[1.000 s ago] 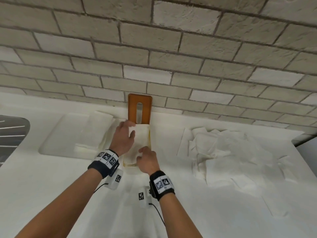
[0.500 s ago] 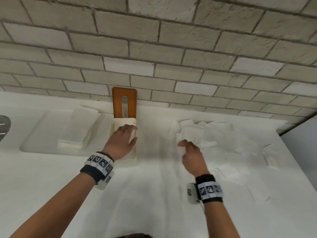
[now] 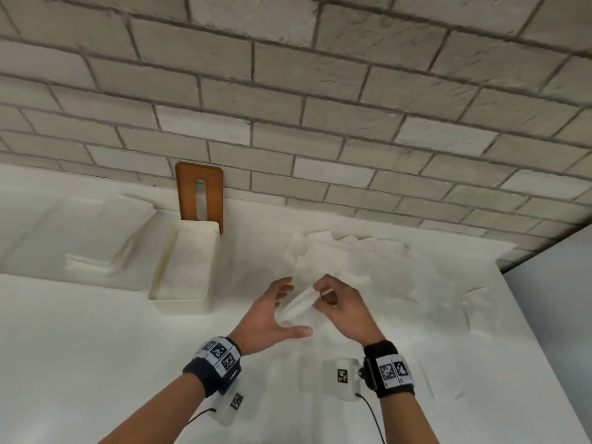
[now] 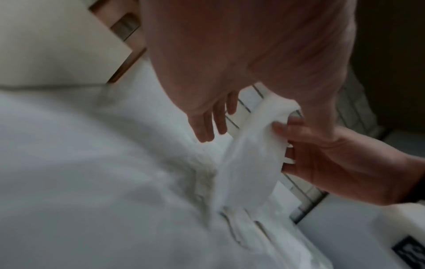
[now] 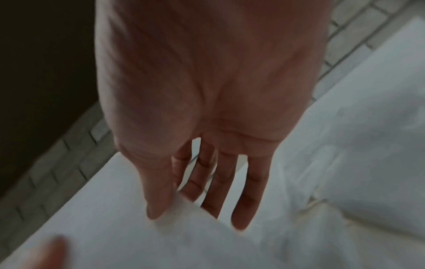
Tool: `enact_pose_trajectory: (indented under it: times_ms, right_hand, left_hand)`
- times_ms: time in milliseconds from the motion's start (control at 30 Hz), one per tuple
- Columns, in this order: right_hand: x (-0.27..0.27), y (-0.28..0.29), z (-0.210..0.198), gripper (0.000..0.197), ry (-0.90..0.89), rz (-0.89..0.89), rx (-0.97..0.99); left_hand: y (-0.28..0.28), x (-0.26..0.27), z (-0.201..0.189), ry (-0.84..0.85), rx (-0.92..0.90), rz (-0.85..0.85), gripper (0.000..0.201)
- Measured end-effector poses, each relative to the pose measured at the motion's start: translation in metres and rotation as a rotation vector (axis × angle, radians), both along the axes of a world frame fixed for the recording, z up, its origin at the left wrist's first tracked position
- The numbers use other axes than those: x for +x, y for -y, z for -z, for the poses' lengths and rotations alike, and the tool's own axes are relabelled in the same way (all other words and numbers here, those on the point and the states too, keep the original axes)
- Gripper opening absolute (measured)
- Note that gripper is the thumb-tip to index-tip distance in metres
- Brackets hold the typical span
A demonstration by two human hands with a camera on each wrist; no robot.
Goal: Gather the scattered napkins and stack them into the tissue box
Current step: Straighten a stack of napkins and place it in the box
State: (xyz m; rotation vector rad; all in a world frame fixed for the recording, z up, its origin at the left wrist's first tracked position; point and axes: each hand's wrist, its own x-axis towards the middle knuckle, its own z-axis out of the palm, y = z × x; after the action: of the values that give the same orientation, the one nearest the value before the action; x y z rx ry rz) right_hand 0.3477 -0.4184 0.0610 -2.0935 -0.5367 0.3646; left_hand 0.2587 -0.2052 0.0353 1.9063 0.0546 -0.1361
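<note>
A napkin [image 3: 299,304] is pinched by the right hand [image 3: 341,307], the left hand [image 3: 272,318] spread beside it — some napkins are stacked in the tissue box [image 3: 184,267], many scattered napkins [image 3: 384,270] are left.

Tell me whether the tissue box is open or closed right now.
Open. The tissue box has no cover on top, napkins show inside it, and its wooden lid stands upright against the brick wall behind it.

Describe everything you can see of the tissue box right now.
The tissue box is an open, cream, rectangular container, plastic by its look, sitting upright on the white counter left of both hands. White napkins lie flat inside. Its orange-brown slotted lid leans upright against the brick wall behind it. Neither hand touches it.
</note>
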Motion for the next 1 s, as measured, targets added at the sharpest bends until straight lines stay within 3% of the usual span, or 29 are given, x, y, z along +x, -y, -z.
enact_pose_trajectory:
  times_ms: [33,133,200,267,333,367,433,500,567,700,900,1000]
  right_hand:
    - [0.001,-0.005,-0.009,0.014,-0.056,-0.029,0.041]
    - [0.025,-0.006,-0.017,0.026,-0.109,-0.117,0.068]
    - [0.054,-0.003,-0.008,0.045,-0.037,-0.027,-0.049]
    - [0.082,0.000,0.006,0.071,0.178,0.061,-0.387]
    - [0.106,0.004,0.027,0.095,0.316,0.026,-0.642]
    - [0.116,0.004,0.036,0.097,0.341,-0.009,-0.690]
    - [0.132,0.004,0.048,0.076,0.372,-0.051,-0.706]
    - [0.140,0.002,0.052,0.034,0.374,-0.033,-0.660]
    - [0.141,-0.001,0.050,0.011,0.351,0.049,-0.573]
    - [0.120,-0.014,0.023,0.010,0.292,0.122,-0.201]
    - [0.022,-0.046,-0.084,0.016,-0.086,-0.216,0.257]
    - [-0.022,-0.067,-0.118,0.011,-0.185,-0.265,0.442]
  left_hand:
    - [0.003,0.003,0.000,0.024,-0.051,-0.068,0.095]
    - [0.003,0.009,-0.007,0.115,-0.087,-0.285,0.036]
    - [-0.003,0.008,-0.014,0.128,-0.060,-0.369,0.031]
    - [-0.012,0.004,-0.023,0.140,-0.043,-0.438,0.018]
    - [-0.022,-0.005,-0.034,0.127,-0.071,-0.523,0.005]
    - [-0.027,-0.010,-0.038,0.119,-0.089,-0.562,0.012]
    - [-0.037,-0.019,-0.044,0.115,-0.099,-0.612,0.020]
    - [-0.047,-0.027,-0.049,0.122,-0.098,-0.626,0.020]
    - [-0.054,-0.031,-0.053,0.127,-0.121,-0.642,0.018]
    - [-0.067,-0.031,-0.061,0.140,-0.206,-0.669,0.023]
    - [-0.085,-0.021,-0.064,0.044,-0.303,-0.668,0.040]
    - [-0.088,-0.018,-0.069,-0.002,-0.334,-0.611,0.038]
